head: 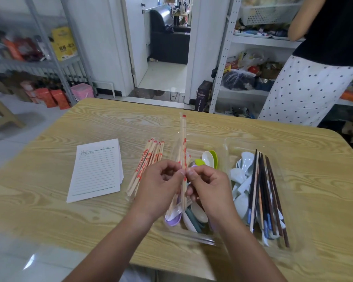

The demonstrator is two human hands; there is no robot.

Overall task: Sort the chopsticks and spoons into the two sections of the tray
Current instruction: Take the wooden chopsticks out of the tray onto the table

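Wood-grain table (69, 210) with rounded corners. On its left part, a lined notepad (97, 169), lying flat, handwriting on the top lines. Beyond the far right corner, a standing person (306, 88) in black top and white dotted skirt, at a white shelving unit (261, 42) with a white mesh basket (267, 14) up top. At left, a grey rack (18, 61) with a yellow box (63, 43); lower down, a pink tub (82, 90) beside orange cartons (53, 97). Through the open doorway, a black sofa (169, 43).
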